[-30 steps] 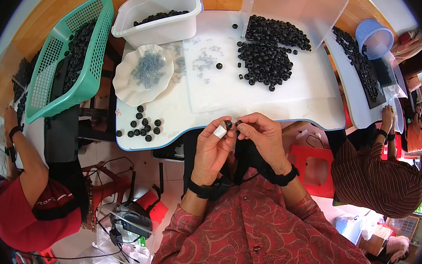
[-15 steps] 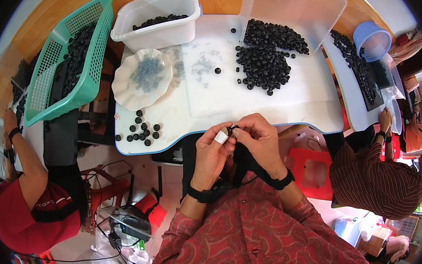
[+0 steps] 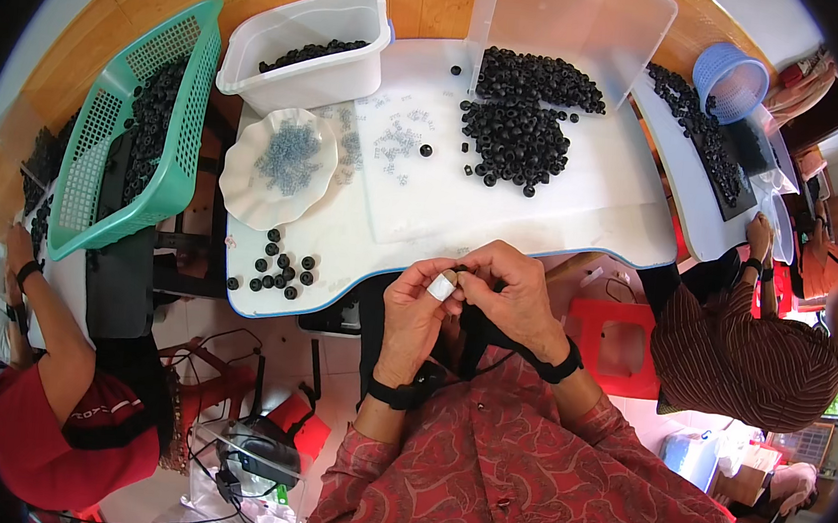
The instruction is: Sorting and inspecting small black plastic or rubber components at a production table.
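My left hand (image 3: pixel 413 311) and my right hand (image 3: pixel 508 291) meet in front of the table's near edge, fingertips pinched together. Between them is a small black round part (image 3: pixel 459 268), mostly covered by the fingers. White tape wraps a digit of my left hand. Beyond them on the white table (image 3: pixel 502 219) lies a large heap of similar black parts (image 3: pixel 514 142). Several more black parts (image 3: pixel 284 272) sit loose at the table's left front. Behind these is a cream wavy-rimmed plate (image 3: pixel 245 201) holding tiny clear pieces (image 3: pixel 291 156), with more scattered beside it.
A white tub (image 3: pixel 305 80) with black parts stands at the back left, near a green basket (image 3: pixel 183 166). A clear upright panel (image 3: pixel 570 21) rises behind the heap. Co-workers sit at both sides. A red stool (image 3: pixel 614 368) stands right; a blue basket (image 3: pixel 731 85) is far right.
The black part between my fingertips shows less than before, covered more by the fingers. My hands stay together, and the whole view has shifted slightly.
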`<move>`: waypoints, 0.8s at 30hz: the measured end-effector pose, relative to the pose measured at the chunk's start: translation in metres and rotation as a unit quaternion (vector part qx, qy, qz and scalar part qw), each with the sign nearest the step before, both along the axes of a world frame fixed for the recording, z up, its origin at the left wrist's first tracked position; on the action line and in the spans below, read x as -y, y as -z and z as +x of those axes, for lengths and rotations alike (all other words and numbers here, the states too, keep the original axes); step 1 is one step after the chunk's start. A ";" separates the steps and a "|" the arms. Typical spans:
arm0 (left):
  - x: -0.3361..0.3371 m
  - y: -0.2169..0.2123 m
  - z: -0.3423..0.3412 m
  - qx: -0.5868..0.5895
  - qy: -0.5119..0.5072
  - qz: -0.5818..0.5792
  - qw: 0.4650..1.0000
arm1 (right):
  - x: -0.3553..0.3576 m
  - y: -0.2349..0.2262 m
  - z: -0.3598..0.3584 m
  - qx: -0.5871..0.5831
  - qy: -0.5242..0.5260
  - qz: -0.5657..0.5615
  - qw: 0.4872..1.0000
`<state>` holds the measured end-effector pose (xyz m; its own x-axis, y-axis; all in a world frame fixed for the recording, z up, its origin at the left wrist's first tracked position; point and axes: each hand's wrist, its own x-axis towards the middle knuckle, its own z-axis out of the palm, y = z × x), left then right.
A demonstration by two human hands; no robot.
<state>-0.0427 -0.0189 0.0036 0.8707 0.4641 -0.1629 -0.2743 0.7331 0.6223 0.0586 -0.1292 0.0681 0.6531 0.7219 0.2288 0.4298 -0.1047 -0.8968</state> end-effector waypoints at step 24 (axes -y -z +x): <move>-0.002 -0.007 -0.002 0.030 0.009 -0.069 0.997 | 0.008 0.022 0.005 -0.271 0.023 0.100 0.957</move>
